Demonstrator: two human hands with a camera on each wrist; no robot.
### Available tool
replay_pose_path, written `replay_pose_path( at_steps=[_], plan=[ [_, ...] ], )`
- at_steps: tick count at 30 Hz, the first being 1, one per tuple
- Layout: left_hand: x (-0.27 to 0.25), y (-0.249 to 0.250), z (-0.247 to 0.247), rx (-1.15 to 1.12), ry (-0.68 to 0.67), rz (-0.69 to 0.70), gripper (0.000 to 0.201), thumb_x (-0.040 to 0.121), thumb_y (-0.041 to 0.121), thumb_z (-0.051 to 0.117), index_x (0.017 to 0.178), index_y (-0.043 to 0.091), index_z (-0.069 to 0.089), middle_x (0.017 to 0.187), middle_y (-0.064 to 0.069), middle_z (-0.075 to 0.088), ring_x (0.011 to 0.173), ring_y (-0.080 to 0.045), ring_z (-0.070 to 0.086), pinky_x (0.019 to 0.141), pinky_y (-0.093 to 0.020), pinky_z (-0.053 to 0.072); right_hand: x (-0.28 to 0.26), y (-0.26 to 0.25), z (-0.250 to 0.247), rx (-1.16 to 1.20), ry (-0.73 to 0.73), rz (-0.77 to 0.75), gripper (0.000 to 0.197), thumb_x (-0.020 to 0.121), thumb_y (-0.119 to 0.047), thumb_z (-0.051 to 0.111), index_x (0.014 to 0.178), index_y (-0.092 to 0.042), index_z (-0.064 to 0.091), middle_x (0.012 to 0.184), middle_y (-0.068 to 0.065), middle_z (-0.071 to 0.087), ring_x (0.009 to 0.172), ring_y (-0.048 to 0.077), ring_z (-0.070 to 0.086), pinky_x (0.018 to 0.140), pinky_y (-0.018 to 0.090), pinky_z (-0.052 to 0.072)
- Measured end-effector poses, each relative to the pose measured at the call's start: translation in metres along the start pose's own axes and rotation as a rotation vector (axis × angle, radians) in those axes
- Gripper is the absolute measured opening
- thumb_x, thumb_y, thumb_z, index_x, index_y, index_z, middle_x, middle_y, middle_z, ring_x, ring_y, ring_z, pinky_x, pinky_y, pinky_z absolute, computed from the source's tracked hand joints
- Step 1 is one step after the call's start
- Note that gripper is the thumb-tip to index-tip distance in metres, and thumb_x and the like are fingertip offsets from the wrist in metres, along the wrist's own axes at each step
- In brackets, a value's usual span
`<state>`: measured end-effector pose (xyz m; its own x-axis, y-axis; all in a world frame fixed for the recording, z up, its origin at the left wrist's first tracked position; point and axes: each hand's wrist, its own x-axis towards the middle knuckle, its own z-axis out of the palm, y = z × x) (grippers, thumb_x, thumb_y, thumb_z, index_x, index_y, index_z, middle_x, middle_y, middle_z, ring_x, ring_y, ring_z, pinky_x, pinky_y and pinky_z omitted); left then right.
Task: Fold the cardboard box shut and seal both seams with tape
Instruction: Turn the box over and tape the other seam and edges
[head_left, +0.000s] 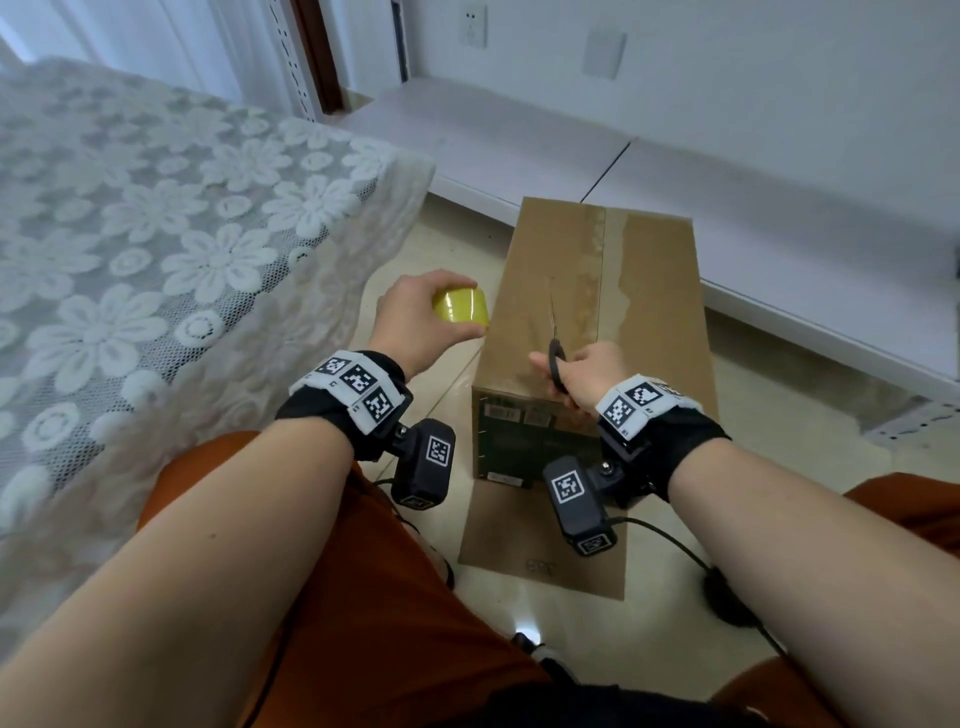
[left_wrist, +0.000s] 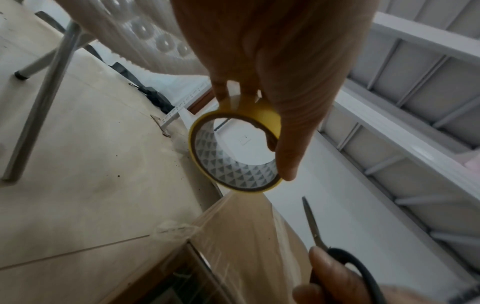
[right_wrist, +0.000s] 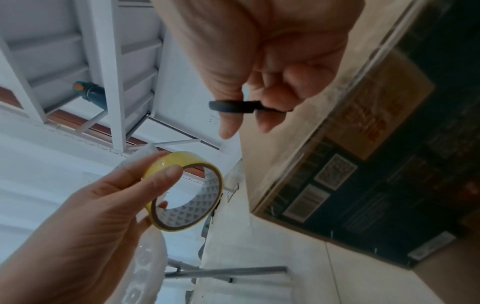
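Observation:
A brown cardboard box stands on the floor with its top flaps folded down, and a strip of clear tape runs along the top seam. My left hand grips a yellow tape roll just left of the box's top edge; the roll shows a patterned inner core, and it appears again in the right wrist view. My right hand holds black-handled scissors over the near end of the box top, blades closed and pointing away. The scissor handle rings my thumb.
A table with a white lace cloth fills the left, its metal legs on the tiled floor. A low white shelf runs behind and to the right of the box. My orange-clad knees are below it.

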<state>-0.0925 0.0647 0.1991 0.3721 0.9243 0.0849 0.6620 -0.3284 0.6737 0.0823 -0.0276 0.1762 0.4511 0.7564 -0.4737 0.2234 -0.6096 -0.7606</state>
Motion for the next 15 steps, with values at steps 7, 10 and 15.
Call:
replay_pose_path(
  at_steps=[7,10,15],
  plan=[
    [0.013,0.033,0.033,0.394,0.012,0.252,0.045,0.076,0.038,0.074,0.119,0.035,0.060,0.110,0.004,0.062,0.108,-0.018,0.046,0.095,-0.035,0.026,0.023,0.004,-0.040,-0.235,0.121,0.043,0.037,0.082,-0.038,0.071,0.076,-0.003,0.060,0.071,0.013,0.064,0.057,0.024,0.055,0.053,0.030,0.043],
    [0.019,0.047,0.060,0.471,0.016,0.383,0.040,0.082,0.036,0.070,0.119,0.032,0.058,0.116,0.007,0.065,0.110,-0.018,0.049,0.097,-0.036,0.026,0.029,0.005,-0.057,-0.420,0.317,0.018,0.043,0.085,-0.033,0.067,0.057,-0.008,0.047,0.061,0.007,0.052,0.057,0.023,0.049,0.042,0.026,0.032],
    [0.031,0.055,0.102,0.552,0.024,0.471,0.031,0.080,0.029,0.071,0.109,0.028,0.061,0.103,0.005,0.069,0.100,-0.022,0.054,0.093,-0.037,0.031,0.053,0.019,-0.073,-0.538,0.343,0.032,0.039,0.086,-0.027,0.066,0.055,-0.012,0.047,0.064,0.008,0.054,0.066,0.029,0.054,0.054,0.029,0.040]
  ],
)
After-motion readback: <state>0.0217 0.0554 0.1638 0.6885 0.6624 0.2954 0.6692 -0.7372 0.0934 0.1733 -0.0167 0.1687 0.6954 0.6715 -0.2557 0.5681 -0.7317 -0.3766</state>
